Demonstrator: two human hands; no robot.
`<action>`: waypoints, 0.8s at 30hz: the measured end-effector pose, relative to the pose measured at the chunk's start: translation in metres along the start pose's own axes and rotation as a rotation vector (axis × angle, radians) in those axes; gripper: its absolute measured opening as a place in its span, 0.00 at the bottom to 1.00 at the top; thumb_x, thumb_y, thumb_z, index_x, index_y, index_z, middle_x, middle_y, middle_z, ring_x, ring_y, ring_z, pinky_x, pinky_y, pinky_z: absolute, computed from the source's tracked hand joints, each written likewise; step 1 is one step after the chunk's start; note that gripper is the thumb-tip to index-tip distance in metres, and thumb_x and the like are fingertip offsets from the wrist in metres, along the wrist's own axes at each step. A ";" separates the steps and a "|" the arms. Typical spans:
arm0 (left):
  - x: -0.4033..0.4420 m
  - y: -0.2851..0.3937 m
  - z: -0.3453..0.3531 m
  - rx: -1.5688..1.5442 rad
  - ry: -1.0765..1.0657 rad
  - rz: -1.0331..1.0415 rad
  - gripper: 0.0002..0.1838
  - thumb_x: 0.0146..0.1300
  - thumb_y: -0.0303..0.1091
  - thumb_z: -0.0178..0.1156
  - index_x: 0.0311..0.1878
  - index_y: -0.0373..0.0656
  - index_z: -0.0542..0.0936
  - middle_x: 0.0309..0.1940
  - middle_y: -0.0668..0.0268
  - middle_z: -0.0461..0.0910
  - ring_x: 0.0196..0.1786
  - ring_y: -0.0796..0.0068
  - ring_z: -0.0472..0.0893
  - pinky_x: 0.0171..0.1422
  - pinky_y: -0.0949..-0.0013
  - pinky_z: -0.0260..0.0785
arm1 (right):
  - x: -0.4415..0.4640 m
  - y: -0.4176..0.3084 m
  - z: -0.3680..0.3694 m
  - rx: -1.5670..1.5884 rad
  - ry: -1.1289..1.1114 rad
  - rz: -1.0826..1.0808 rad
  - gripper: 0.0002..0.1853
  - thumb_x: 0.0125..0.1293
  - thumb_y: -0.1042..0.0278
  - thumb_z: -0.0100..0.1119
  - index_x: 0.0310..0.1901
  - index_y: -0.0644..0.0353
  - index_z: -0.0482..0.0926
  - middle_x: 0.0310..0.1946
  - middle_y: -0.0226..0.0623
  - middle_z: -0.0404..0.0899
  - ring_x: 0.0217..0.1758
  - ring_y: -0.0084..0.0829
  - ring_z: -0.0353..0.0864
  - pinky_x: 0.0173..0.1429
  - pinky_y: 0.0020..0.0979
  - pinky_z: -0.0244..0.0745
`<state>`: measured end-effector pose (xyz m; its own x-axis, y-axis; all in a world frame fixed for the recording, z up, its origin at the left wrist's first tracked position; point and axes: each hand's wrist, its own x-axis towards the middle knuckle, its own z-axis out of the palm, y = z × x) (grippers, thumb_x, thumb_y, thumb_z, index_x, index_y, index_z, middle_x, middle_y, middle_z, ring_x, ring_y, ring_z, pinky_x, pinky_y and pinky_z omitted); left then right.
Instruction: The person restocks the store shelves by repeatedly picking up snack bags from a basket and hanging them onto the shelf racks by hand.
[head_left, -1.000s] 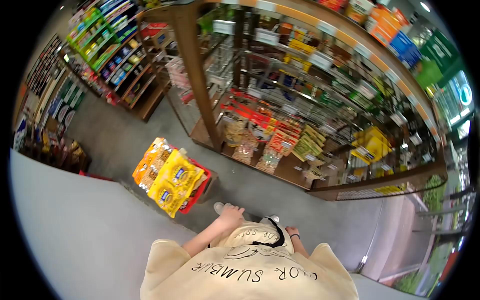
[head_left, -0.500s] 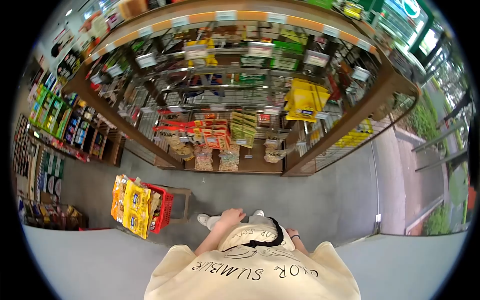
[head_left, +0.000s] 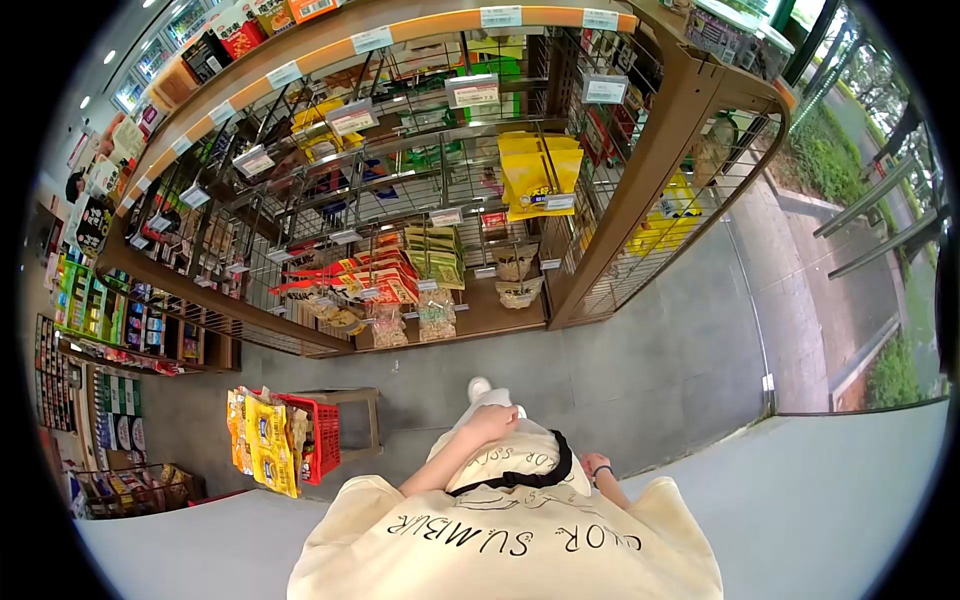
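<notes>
My left hand (head_left: 492,424) hangs in front of my body with its fingers curled; what they hold, if anything, is hidden. Low at my right side is my right hand (head_left: 596,464), a dark band on its wrist, its fingers too small to make out. To the left, a red basket (head_left: 325,440) stands by a small stool (head_left: 372,420), with yellow snack bags (head_left: 268,440) piled at its left side. Neither hand touches it. Ahead, a rack holds yellow bags (head_left: 540,170), green bags (head_left: 434,255) and red bags (head_left: 390,275).
A brown-framed wire rack (head_left: 640,180) spans the view ahead, with price tags along its edges. More shelves (head_left: 100,310) line the far left. Grey floor (head_left: 640,370) lies between me and the rack. At the right, a glass wall shows a path (head_left: 790,290) and plants outside.
My view has turned to the right and come nearer to the rack's right end. The basket now sits further left in view. One foot has stepped forward.
</notes>
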<state>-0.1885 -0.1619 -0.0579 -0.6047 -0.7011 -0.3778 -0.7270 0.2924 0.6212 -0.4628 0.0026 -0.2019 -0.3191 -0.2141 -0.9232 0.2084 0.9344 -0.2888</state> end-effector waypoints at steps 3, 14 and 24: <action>0.011 -0.015 0.008 -0.015 -0.140 -0.045 0.13 0.51 0.43 0.47 0.35 0.45 0.72 0.28 0.56 0.75 0.35 0.58 0.74 0.39 0.61 0.64 | 0.000 -0.012 0.016 -0.274 0.141 -0.097 0.11 0.47 0.61 0.50 0.29 0.56 0.78 0.24 0.34 0.77 0.25 0.25 0.75 0.30 0.28 0.70; 0.085 -0.069 -0.028 -0.192 -0.155 -0.142 0.10 0.49 0.38 0.48 0.35 0.46 0.70 0.32 0.60 0.74 0.38 0.60 0.73 0.40 0.62 0.64 | -0.011 -0.180 0.080 -0.997 0.114 -0.903 0.11 0.51 0.62 0.46 0.34 0.53 0.75 0.33 0.45 0.73 0.37 0.47 0.70 0.42 0.39 0.67; 0.147 -0.076 -0.139 -1.148 0.145 -0.229 0.09 0.56 0.36 0.48 0.40 0.45 0.68 0.33 0.71 0.73 0.38 0.80 0.71 0.43 0.74 0.63 | -0.090 -0.407 0.140 -0.140 0.241 -1.464 0.15 0.51 0.68 0.53 0.41 0.64 0.69 0.39 0.45 0.70 0.44 0.40 0.69 0.47 0.31 0.64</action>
<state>-0.1766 -0.3772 -0.0655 -0.4016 -0.7500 -0.5255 -0.0504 -0.5549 0.8304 -0.3891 -0.3986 -0.0367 -0.3057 -0.9254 0.2239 -0.5077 -0.0404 -0.8606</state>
